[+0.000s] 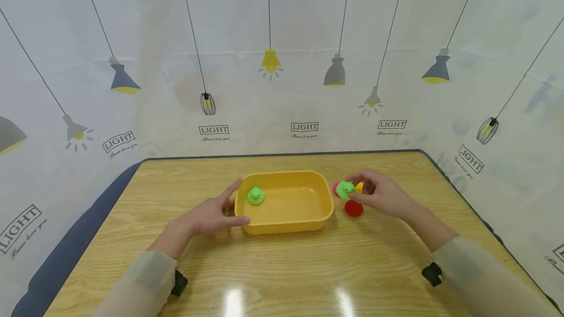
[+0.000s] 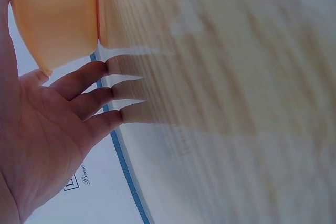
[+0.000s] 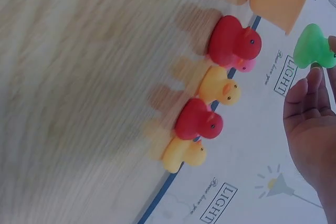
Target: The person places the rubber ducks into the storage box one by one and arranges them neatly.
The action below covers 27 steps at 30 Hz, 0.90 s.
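Note:
A yellow plastic tub (image 1: pixel 286 228) stands on the table, with a green toy duck (image 1: pixel 255 196) inside its left end. At that end my left hand (image 1: pixel 207 215) spreads its thumb and forefinger to the tub's edge; the left wrist view shows its other fingers (image 2: pixel 84 80) extended and apart from the tub. To the right of the tub, my right hand (image 1: pixel 384 194) pinches another green toy duck (image 3: pixel 311 48) above the table. Below it, red ducks (image 3: pixel 198 120), yellow ducks (image 3: pixel 212 84) and a pink duck (image 3: pixel 245 65) stand close together, partly hidden by the hand in the head view.
The wooden table (image 1: pixel 282 268) has a dark blue edge at the back and sides. Pale fabric walls (image 1: pixel 282 101) printed with hanging lamps enclose it on the far side and both flanks.

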Motion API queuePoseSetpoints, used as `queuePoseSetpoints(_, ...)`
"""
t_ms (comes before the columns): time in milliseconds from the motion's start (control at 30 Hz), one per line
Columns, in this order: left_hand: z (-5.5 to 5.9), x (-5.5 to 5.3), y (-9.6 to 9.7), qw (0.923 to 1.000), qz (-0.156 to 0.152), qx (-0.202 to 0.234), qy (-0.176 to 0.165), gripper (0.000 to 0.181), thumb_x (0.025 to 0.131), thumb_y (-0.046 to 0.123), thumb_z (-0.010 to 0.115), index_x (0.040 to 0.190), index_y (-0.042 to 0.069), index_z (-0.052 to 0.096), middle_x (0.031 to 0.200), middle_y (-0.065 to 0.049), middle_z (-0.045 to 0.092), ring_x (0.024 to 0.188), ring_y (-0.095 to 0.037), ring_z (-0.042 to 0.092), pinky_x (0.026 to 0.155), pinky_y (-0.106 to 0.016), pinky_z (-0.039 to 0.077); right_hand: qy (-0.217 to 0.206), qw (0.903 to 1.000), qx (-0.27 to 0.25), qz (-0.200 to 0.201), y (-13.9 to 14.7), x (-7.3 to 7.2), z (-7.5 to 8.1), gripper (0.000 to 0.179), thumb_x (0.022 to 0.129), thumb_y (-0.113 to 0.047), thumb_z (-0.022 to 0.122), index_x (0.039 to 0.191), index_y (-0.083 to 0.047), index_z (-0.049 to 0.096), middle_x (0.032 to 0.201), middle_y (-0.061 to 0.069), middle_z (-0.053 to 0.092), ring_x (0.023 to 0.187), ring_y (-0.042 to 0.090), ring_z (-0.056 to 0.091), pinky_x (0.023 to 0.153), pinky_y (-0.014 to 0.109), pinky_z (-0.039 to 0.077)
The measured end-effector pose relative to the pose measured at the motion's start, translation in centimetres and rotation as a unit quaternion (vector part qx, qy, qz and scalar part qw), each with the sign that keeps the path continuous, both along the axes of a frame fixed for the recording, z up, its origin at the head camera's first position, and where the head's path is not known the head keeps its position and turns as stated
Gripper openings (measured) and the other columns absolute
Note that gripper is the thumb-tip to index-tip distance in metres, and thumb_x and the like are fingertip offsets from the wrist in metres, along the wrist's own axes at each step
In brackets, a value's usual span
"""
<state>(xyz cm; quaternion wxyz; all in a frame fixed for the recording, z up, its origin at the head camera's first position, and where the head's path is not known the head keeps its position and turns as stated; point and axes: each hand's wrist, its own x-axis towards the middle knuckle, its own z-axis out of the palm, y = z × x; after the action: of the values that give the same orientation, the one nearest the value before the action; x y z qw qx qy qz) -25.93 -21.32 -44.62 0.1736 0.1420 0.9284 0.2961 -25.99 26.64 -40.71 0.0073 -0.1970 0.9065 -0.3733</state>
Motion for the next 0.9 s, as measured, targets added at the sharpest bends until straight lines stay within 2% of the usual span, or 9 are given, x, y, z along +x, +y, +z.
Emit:
queuePoseSetpoints(100, 0.1, 0.0, 0.0, 1.0, -0.005, 0.001, 0.001, 0.119, 0.09, 0.08, 0.072, 0.177, 0.042, 0.0, 0.165, -0.015, 0.057, 0.157, -0.049, 0.046, 0.125, -0.073, 0.035, 0.007, 0.9998, -0.01, 0.017, -1.1, -0.6, 0.0, 0.035, 0.098, -0.022, 0.085, 0.13, -0.012, 0.074, 0.115, 0.008, 0.072, 0.086, 0.02, 0.058, 0.071, 0.026, 0.051)
queuePoseSetpoints(367, 0.1, 0.0, -0.1, 1.0, -0.001, 0.002, -0.001, 0.119, 0.089, 0.082, 0.073, 0.176, 0.046, 0.0, 0.165, -0.013, 0.057, 0.157, -0.047, 0.046, 0.125, -0.072, 0.036, -0.001, 0.9995, -0.013, 0.028, -4.0, -1.6, -0.3, 0.035, 0.097, -0.022, 0.086, 0.129, -0.013, 0.075, 0.108, 0.006, 0.072, 0.085, 0.02, 0.059, 0.071, 0.026, 0.053)
queuePoseSetpoints(600, -0.2, 0.0, -0.1, 0.9998, -0.006, 0.017, 0.004, 0.119, 0.09, 0.078, 0.075, 0.177, 0.044, 0.001, 0.164, -0.012, 0.059, 0.154, -0.046, 0.05, 0.122, -0.069, 0.04, -0.008, 0.998, -0.037, 0.05, -6.2, -2.0, -0.3, 0.037, 0.098, -0.02, 0.085, 0.132, -0.011, 0.074, 0.123, 0.011, 0.073, 0.087, 0.022, 0.06, 0.073, 0.025, 0.053)
queuePoseSetpoints(900, -0.1, 0.0, -0.1, 0.9997, -0.012, 0.019, 0.009, 0.119, 0.091, 0.077, 0.075, 0.177, 0.044, 0.0, 0.164, -0.011, 0.059, 0.153, -0.046, 0.051, 0.121, -0.07, 0.041, -0.015, 0.9975, -0.037, 0.059, -8.9, -3.1, -0.3, 0.038, 0.098, -0.022, 0.084, 0.133, -0.013, 0.073, 0.123, 0.009, 0.073, 0.088, 0.021, 0.062, 0.07, 0.027, 0.054)
